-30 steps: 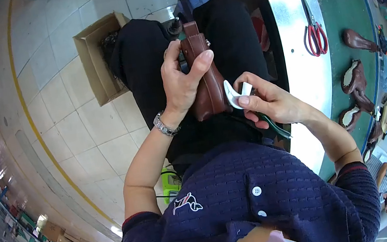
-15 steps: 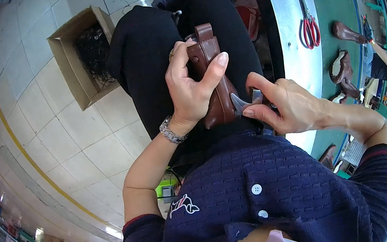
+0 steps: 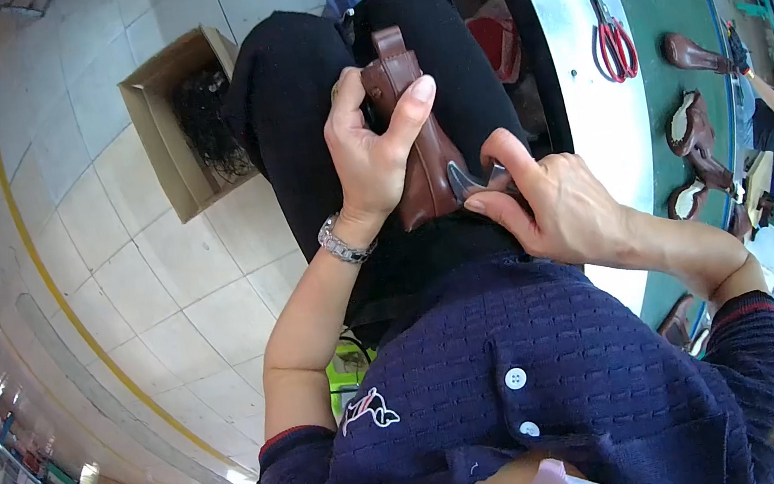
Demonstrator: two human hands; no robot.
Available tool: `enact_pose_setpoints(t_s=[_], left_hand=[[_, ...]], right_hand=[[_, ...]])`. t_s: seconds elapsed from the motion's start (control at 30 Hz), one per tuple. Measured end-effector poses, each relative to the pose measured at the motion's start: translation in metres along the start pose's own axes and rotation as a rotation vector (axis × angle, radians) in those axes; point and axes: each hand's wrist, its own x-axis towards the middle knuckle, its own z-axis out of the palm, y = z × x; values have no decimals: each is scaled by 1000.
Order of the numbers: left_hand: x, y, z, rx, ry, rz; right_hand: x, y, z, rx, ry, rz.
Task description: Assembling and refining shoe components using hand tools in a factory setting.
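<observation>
A brown leather boot upper (image 3: 429, 169) lies over my black-trousered lap, its pull loop pointing away from me. My left hand (image 3: 372, 148) is closed round its shaft, the thumb pressed along the side and the fingertips partly hidden behind it. My right hand (image 3: 567, 198) grips small shiny metal snips (image 3: 467, 184) between thumb and forefinger. Their pointed, curved end touches the leather near the lower right side of the boot; my fingers cover part of the tool.
A cardboard box (image 3: 151, 143) with tangled black strands stands on the tiled floor at left. On the metal bench edge (image 3: 575, 20) at right lie red-handled scissors (image 3: 616, 49). Beyond, a green belt (image 3: 651, 89) carries several brown boots. A co-worker's arm (image 3: 769, 95) reaches there.
The boot upper and both hands have shifted slightly away from me. The tip of the snips has moved against the boot's side. The belt's boots look slightly shifted as the view turns.
</observation>
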Motion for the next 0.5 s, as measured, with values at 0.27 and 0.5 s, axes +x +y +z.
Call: enact_pose_setpoints(t_s=[0.27,0.5], left_hand=[[-7,7,5,-101,-34,-71],[-5,7,7,46,-40,-19]], right_hand=[[3,32,-1,1012,-360,220],[24,29,-33,402,-438,42]])
